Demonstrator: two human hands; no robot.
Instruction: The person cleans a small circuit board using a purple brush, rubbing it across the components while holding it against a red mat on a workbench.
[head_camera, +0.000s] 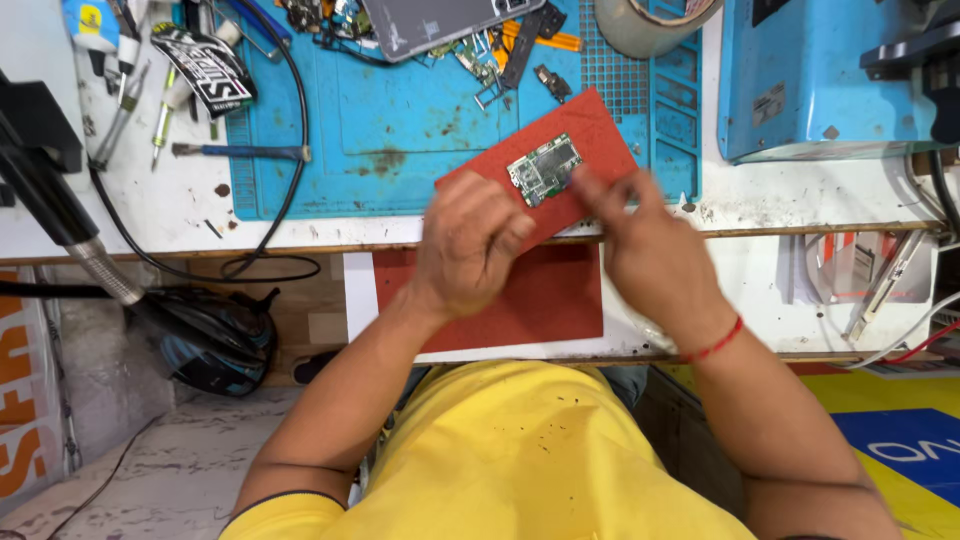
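On a cluttered white bench, over the blue mat (400, 120), a green circuit board (545, 168) is being steadied on a red pad (590, 125). The left hand (470, 245) is curled on the pad's near edge; the right hand (650, 245) is pinched beside the board. Thin, light and fragile, it is best gripped by its edges.

Blue work mat (400, 120) lay on white bench (150, 215) | grey phone back (440, 22) and loose small parts (500, 60) sat at mat's far edge | tape roll (650, 25) stood just right of them | blue machine (820, 80) far right | black cable (285, 150) looped over bench edge | tweezers (120, 115) far left
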